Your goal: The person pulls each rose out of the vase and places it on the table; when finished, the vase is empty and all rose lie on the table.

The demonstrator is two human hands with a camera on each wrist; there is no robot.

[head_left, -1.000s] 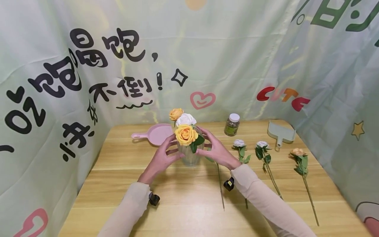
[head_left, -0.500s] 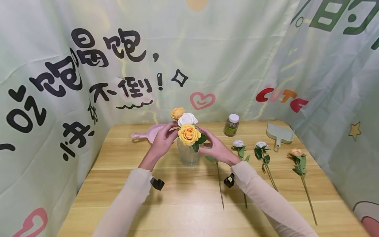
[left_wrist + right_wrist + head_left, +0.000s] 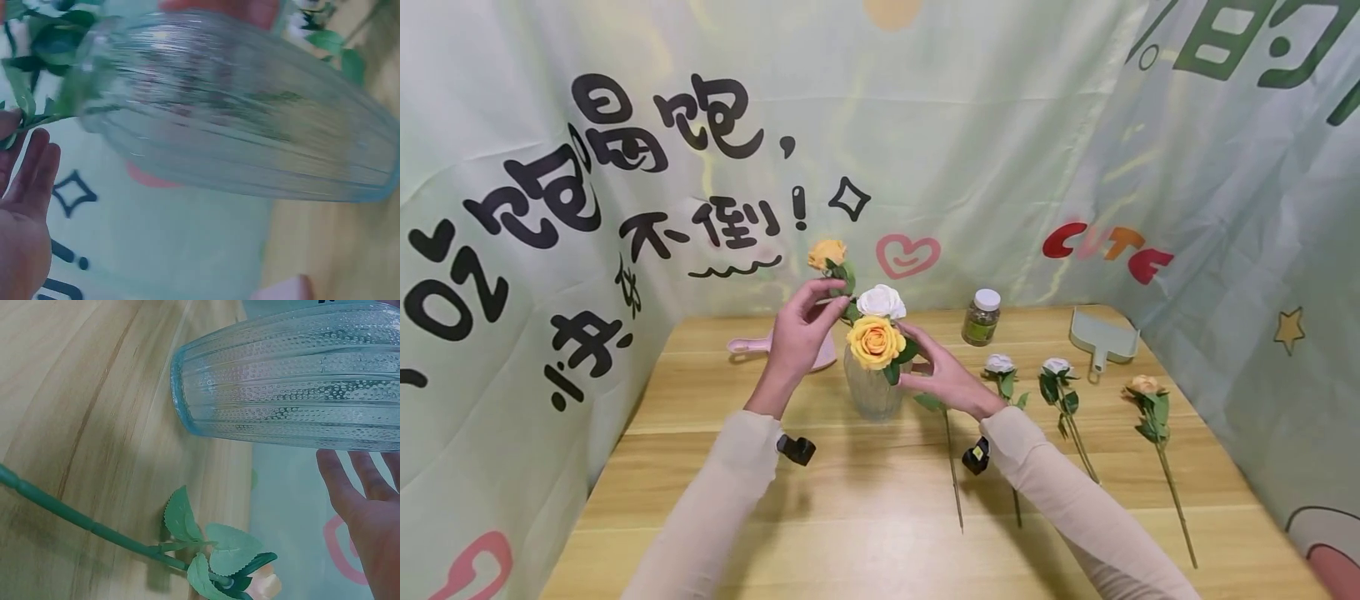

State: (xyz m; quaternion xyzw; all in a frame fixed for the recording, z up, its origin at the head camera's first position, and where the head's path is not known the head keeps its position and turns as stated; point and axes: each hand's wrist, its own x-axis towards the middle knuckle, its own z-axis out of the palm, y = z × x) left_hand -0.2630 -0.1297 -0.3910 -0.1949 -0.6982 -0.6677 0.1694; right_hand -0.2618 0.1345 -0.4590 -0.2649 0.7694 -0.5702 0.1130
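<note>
A clear ribbed glass vase point(image 3: 872, 396) stands upright on the table with a white rose point(image 3: 882, 301) and a yellow rose point(image 3: 876, 342) at its mouth. Higher to the left is an orange rose point(image 3: 827, 254), its leafy stem pinched by my left hand point(image 3: 801, 327) between thumb and fingers. In the left wrist view that stem point(image 3: 53, 119) runs to the vase's rim. My right hand point(image 3: 951, 377) holds the vase's right side near the top, thumb in front and fingers farther back. The glass point(image 3: 281, 381) meets those fingertips in the right wrist view.
Several long-stemmed roses lie on the right of the table, among them a white rose point(image 3: 1057, 367) and a peach rose point(image 3: 1146, 386). Behind are a lidded jar point(image 3: 981, 318) and a grey dustpan point(image 3: 1103, 335). A pink pan point(image 3: 748, 345) is partly hidden by my left hand.
My left hand has left the vase's side, taken the orange rose's stem and raised the bloom up and to the left. My right hand has stayed at the vase.
</note>
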